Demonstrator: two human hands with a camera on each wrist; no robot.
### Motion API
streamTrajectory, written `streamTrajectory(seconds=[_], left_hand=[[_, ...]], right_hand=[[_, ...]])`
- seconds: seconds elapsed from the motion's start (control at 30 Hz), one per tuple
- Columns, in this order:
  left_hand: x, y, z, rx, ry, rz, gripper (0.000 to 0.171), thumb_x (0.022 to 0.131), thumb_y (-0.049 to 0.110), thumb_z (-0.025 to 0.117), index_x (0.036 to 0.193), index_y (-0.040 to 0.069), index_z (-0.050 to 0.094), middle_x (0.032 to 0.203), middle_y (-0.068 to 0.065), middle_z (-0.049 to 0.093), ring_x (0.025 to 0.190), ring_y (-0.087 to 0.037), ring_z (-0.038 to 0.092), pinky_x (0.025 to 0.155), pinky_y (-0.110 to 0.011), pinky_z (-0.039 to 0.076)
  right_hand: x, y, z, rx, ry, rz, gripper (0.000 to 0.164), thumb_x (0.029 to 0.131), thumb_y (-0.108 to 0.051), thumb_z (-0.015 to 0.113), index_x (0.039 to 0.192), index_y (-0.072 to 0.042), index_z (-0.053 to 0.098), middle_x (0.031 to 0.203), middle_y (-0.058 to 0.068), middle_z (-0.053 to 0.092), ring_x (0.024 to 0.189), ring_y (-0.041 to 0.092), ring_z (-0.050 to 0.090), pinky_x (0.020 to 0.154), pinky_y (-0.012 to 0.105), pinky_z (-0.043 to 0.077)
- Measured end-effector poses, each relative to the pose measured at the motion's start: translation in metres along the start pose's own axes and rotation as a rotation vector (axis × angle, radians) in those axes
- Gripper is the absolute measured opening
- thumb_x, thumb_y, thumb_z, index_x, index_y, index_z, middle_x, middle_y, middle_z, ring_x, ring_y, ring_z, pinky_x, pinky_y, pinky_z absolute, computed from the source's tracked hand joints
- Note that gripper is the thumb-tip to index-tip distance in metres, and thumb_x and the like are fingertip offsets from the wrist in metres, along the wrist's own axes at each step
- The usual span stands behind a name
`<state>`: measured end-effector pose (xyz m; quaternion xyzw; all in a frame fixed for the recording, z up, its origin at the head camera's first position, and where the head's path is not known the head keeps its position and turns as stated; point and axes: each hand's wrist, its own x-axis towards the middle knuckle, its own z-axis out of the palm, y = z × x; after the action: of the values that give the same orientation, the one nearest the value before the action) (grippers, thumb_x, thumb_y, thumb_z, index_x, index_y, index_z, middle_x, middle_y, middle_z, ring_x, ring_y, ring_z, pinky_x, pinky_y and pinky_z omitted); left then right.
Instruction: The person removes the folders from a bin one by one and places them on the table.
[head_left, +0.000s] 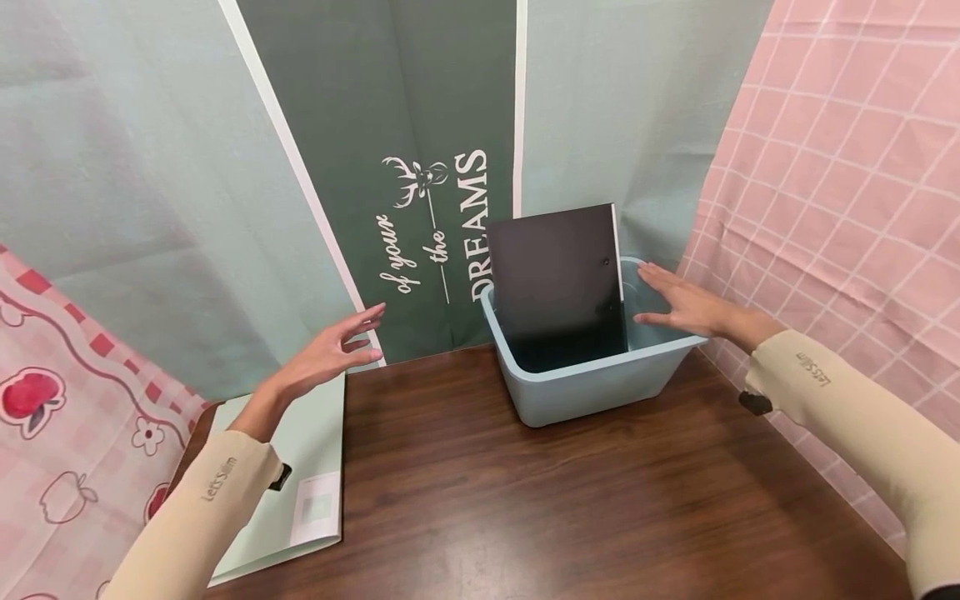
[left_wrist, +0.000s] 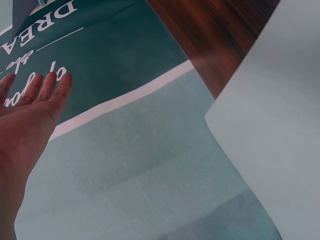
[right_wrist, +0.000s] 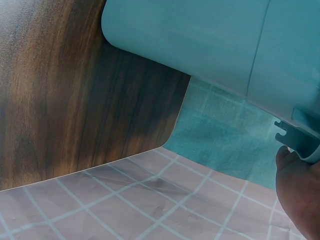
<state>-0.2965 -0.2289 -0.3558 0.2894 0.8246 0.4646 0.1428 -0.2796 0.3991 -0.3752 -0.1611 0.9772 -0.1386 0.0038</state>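
Observation:
A light blue plastic bin [head_left: 600,387] stands at the back right of the table. Upright inside it leans a flat black folder [head_left: 555,283] with a pale right edge, its top well above the rim. My right hand [head_left: 686,307] is over the bin's right side, fingers and thumb spread apart; the right wrist view has this hand [right_wrist: 299,192] right by the bin's end handle [right_wrist: 300,137]. At the left, my left hand [head_left: 322,358] hovers with its fingers extended and holds nothing. Below it lies a pale green folder [head_left: 315,442] with a label, partly hidden by the forearm.
The brown wooden table [head_left: 450,500] has its back edge against a green printed curtain [head_left: 405,100]. Pink grid cloth [head_left: 847,167] hangs close on the right, beyond the bin. Another pink patterned cloth [head_left: 67,442] borders the left side.

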Motion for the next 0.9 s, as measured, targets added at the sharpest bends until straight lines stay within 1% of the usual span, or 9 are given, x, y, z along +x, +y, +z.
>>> streamTrajectory(seconds=[0.13, 0.37, 0.53, 0.7, 0.9], left_hand=[[0.004, 0.003, 0.004, -0.003, 0.001, 0.012, 0.079, 0.102, 0.021, 0.072, 0.169, 0.026, 0.030, 0.172, -0.010, 0.033, 0.156, -0.042, 0.034, 0.123, -0.061, 0.031], [0.015, 0.007, 0.010, -0.012, -0.008, 0.050, 0.078, 0.102, 0.023, 0.072, 0.168, 0.026, 0.031, 0.172, -0.007, 0.034, 0.158, -0.036, 0.031, 0.126, -0.060, 0.027], [0.022, 0.011, 0.015, -0.020, -0.013, 0.058, 0.079, 0.101, 0.020, 0.072, 0.169, 0.023, 0.031, 0.172, -0.010, 0.033, 0.158, -0.037, 0.030, 0.126, -0.062, 0.025], [0.030, 0.014, 0.019, -0.006, -0.021, 0.058, 0.079, 0.102, 0.015, 0.072, 0.169, 0.023, 0.031, 0.173, -0.008, 0.031, 0.158, -0.039, 0.030, 0.125, -0.064, 0.026], [0.041, 0.015, 0.022, -0.028, -0.027, 0.057, 0.078, 0.101, 0.020, 0.074, 0.168, 0.025, 0.034, 0.173, -0.008, 0.032, 0.156, -0.041, 0.033, 0.124, -0.062, 0.029]], right_hand=[[0.000, 0.001, 0.000, -0.003, 0.002, -0.003, 0.101, 0.099, -0.049, 0.069, 0.167, 0.004, 0.016, 0.175, 0.026, 0.010, 0.161, 0.046, 0.009, 0.127, 0.066, 0.016], [0.000, 0.001, 0.000, 0.002, -0.003, 0.006, 0.102, 0.099, -0.050, 0.070, 0.167, 0.004, 0.016, 0.175, 0.026, 0.009, 0.161, 0.046, 0.009, 0.126, 0.066, 0.016], [0.001, 0.001, 0.001, -0.002, -0.006, 0.011, 0.102, 0.099, -0.050, 0.069, 0.167, 0.004, 0.016, 0.175, 0.026, 0.009, 0.161, 0.046, 0.010, 0.126, 0.067, 0.016], [0.002, 0.001, 0.001, 0.000, -0.005, 0.006, 0.102, 0.099, -0.050, 0.070, 0.167, 0.004, 0.017, 0.175, 0.026, 0.010, 0.161, 0.046, 0.010, 0.126, 0.067, 0.016], [0.002, -0.001, 0.001, 0.003, 0.000, 0.009, 0.102, 0.098, -0.049, 0.071, 0.167, 0.005, 0.018, 0.174, 0.027, 0.011, 0.161, 0.046, 0.011, 0.126, 0.067, 0.016]])
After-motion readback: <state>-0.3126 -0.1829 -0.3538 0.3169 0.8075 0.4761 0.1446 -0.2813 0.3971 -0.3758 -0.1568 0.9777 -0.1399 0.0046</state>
